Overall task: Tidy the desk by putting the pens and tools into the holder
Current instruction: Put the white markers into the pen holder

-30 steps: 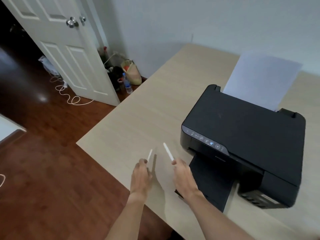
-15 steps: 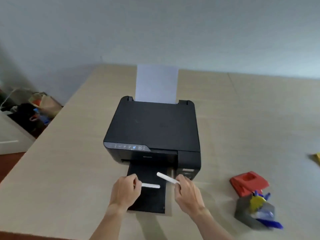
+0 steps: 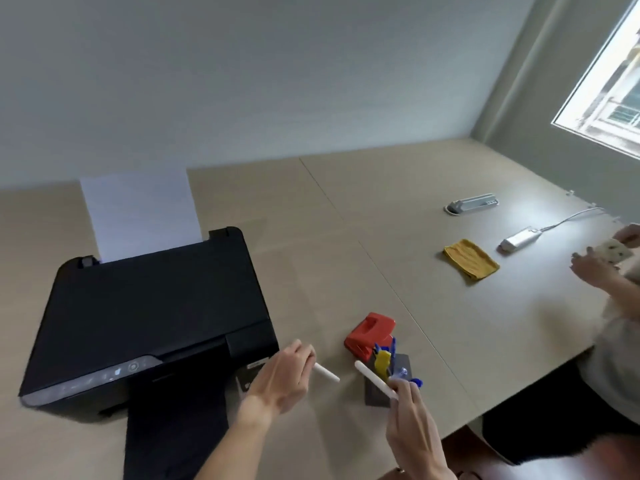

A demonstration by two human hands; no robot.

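Both forearms bare, sleeveless; a ring near the right wrist.

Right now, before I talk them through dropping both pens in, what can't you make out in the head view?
- Holder: its opening and free room, hidden by the right-hand pen, the right hand and its contents.
- Blue and yellow tools inside: too blurred to identify.
- Left-hand pen: its rear end, covered by the left hand.
- Printer panel icons: too small.

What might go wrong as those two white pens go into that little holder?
The holder already looks crowded with blue and yellow tools, so the pen in the right hand may snag or tip it. The left hand holds its pen only by the end, so it might slip.
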